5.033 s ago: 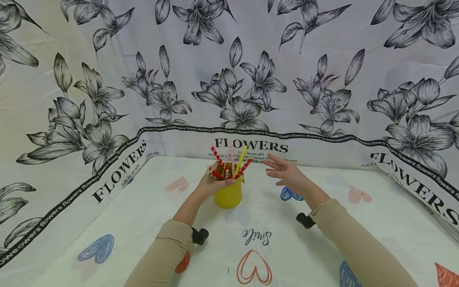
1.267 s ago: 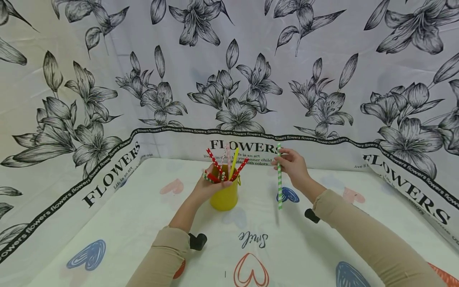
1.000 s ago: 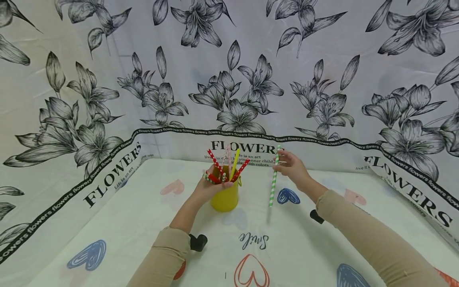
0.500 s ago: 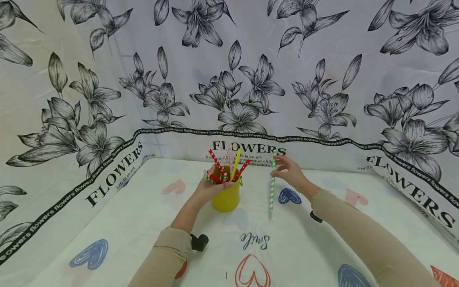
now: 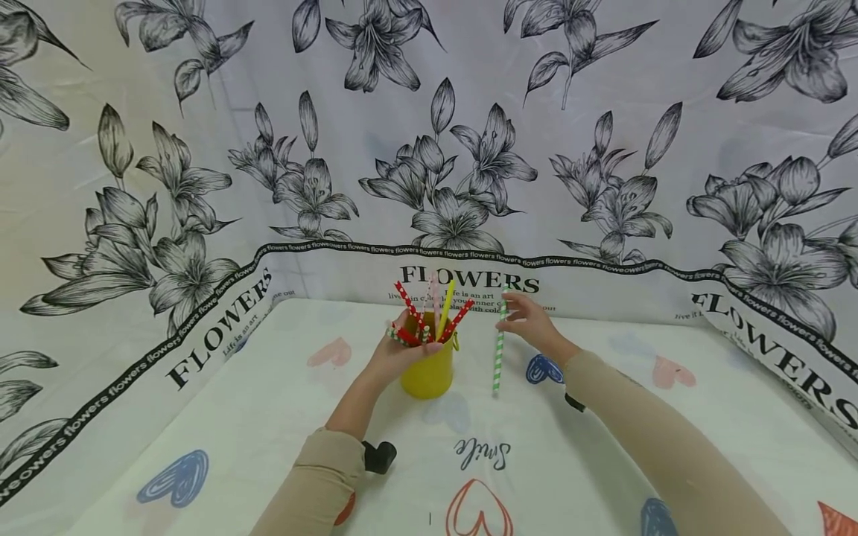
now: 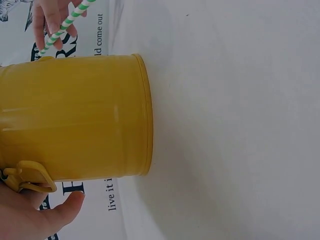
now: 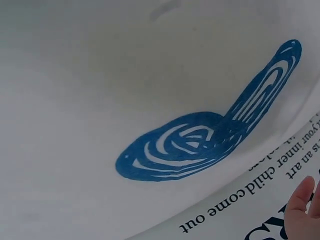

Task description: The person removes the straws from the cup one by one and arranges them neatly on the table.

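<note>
My left hand (image 5: 389,361) grips the upper side of a yellow metal bucket (image 5: 429,378), its thumb along the near rim. The bucket stands upright and holds several paper straws, among them a red dotted straw (image 5: 407,300) and a yellow straw (image 5: 445,313); their lower ends are hidden inside. Just right of the bucket, my right hand (image 5: 532,323) pinches a green-and-white striped straw (image 5: 498,365) near its top, the straw hanging almost vertically. In the left wrist view, the bucket's wall (image 6: 75,120) and wire handle (image 6: 37,175) show close up.
A white tablecloth (image 5: 375,476) with printed hearts, including a blue heart (image 5: 544,368), covers the table. Behind rises a flower-printed curtain (image 5: 449,164). A black wrist mount (image 5: 379,457) sits below the left forearm.
Five seconds ago my right hand held nothing; later it holds the green striped straw. Over the last second it has moved left with the straw, closer to the bucket. My left hand keeps its grip.
</note>
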Available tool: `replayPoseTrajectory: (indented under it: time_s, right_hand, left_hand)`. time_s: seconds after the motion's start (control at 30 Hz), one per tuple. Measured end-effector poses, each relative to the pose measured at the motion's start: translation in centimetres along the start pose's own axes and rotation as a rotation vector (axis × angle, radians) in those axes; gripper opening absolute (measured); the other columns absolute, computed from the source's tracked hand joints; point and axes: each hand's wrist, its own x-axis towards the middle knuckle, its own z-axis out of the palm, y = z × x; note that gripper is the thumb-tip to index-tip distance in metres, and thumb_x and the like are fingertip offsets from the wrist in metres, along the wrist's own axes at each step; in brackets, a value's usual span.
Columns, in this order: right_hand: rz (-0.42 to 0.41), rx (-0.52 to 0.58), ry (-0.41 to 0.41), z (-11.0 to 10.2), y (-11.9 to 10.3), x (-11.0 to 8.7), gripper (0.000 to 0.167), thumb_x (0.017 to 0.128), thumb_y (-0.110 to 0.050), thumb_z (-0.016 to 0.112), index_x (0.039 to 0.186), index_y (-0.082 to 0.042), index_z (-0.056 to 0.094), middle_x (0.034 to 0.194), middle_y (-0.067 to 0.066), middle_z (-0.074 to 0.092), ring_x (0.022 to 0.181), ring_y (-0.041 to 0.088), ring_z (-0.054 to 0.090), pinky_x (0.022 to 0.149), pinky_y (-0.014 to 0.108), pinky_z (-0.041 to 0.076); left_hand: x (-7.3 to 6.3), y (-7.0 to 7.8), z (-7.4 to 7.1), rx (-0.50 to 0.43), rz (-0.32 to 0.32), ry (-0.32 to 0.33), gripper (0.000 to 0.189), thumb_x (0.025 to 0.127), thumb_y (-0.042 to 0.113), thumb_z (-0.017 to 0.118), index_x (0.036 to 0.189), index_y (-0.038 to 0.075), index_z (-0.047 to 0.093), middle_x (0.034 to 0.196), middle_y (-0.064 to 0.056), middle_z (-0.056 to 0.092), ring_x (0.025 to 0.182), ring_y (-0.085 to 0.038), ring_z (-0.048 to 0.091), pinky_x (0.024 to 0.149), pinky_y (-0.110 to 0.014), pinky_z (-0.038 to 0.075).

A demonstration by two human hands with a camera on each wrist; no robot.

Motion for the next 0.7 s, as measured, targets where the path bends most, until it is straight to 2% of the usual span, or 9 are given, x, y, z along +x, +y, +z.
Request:
replayPoseTrajectory:
  time_s: [0.23, 0.47, 0.6, 0.7]
  right_hand:
    - [0.047, -0.024, -0.042, 0.8, 0.7, 1.6, 0.069, 0.088, -0.003, 0.069, 0.147, -0.003, 0.035, 0.138, 0.025, 0.046, 0.122, 0.038, 0.049, 0.101, 0.050, 0.043]
    - [0.119, -0.076, -0.137, 1.4, 1.6, 2.9, 0.070, 0.088, -0.004, 0.069, 0.148, -0.002, 0.033, 0.138, 0.025, 0.047, 0.124, 0.040, 0.048, 0.102, 0.052, 0.041]
    - [0.157, -0.119, -0.205, 1.4, 1.6, 3.0, 0.070, 0.090, -0.007, 0.068, 0.149, 0.000, 0.031, 0.139, 0.025, 0.046, 0.127, 0.040, 0.044, 0.105, 0.054, 0.037]
    - [0.182, -0.149, -0.257, 1.3, 1.5, 3.0, 0.070, 0.091, -0.008, 0.067, 0.149, 0.003, 0.029, 0.135, 0.027, 0.046, 0.123, 0.040, 0.046, 0.104, 0.052, 0.038]
  left_hand:
    - [-0.1, 0.0, 0.0, 0.000, -0.009, 0.001, 0.081, 0.080, 0.035, 0.080, 0.147, 0.025, 0.036, 0.141, -0.007, 0.052, 0.131, -0.031, 0.045, 0.108, -0.055, 0.034]
    - [-0.3, 0.0, -0.2, 0.012, -0.016, 0.011, 0.081, 0.080, 0.036, 0.080, 0.147, 0.024, 0.036, 0.140, -0.007, 0.052, 0.131, -0.032, 0.045, 0.107, -0.057, 0.034]
    - [-0.3, 0.1, -0.2, -0.008, -0.010, -0.005, 0.081, 0.081, 0.034, 0.080, 0.148, 0.023, 0.036, 0.141, -0.007, 0.051, 0.132, -0.031, 0.044, 0.108, -0.055, 0.033]
    - [-0.3, 0.1, -0.3, -0.014, -0.014, -0.010, 0.082, 0.081, 0.034, 0.080, 0.149, 0.021, 0.035, 0.142, -0.008, 0.051, 0.132, -0.031, 0.044, 0.108, -0.054, 0.033]
